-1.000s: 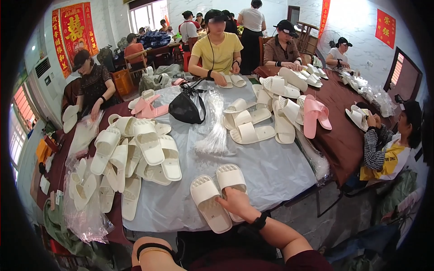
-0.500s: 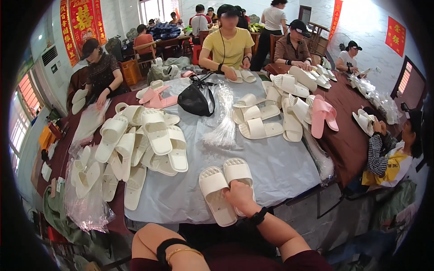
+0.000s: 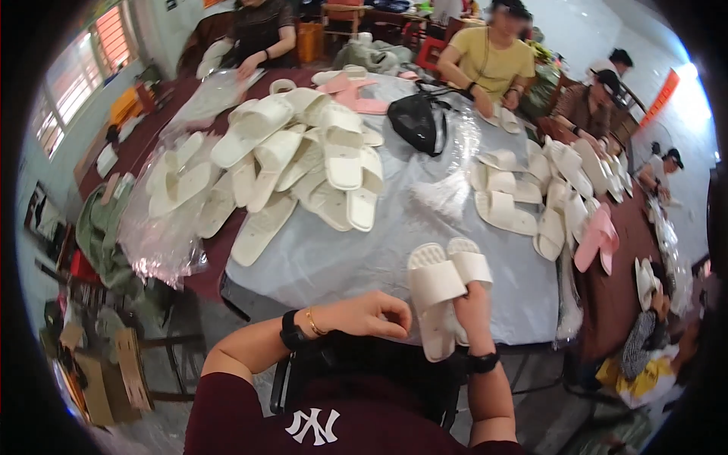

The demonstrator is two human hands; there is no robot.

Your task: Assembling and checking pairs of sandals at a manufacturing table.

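Observation:
A pair of cream-white slide slippers is at the table's near edge, their broad straps up. The left slipper [image 3: 437, 284] overlaps the right slipper [image 3: 471, 267], which is partly hidden behind my fingers. My right hand [image 3: 473, 307] grips the right slipper at its strap opening, and a black band is on that wrist. To the left of the pair, my left hand [image 3: 379, 314] hovers with its fingers curled in and nothing visible in them. A large heap of cream slippers [image 3: 303, 163] covers the left part of the table.
Clear plastic bags [image 3: 163, 235] hang over the table's left edge. A bundle of clear bags [image 3: 447, 186] and a black bag [image 3: 417, 125] lie mid-table. More cream slippers [image 3: 504, 212] and pink slippers [image 3: 597, 239] lie right. A person in yellow [image 3: 489, 64] handles slippers opposite.
My view has tilted down and turned left. My left hand has come up from near my body toward the slippers. My right hand still holds the pair, now closer together and tilted.

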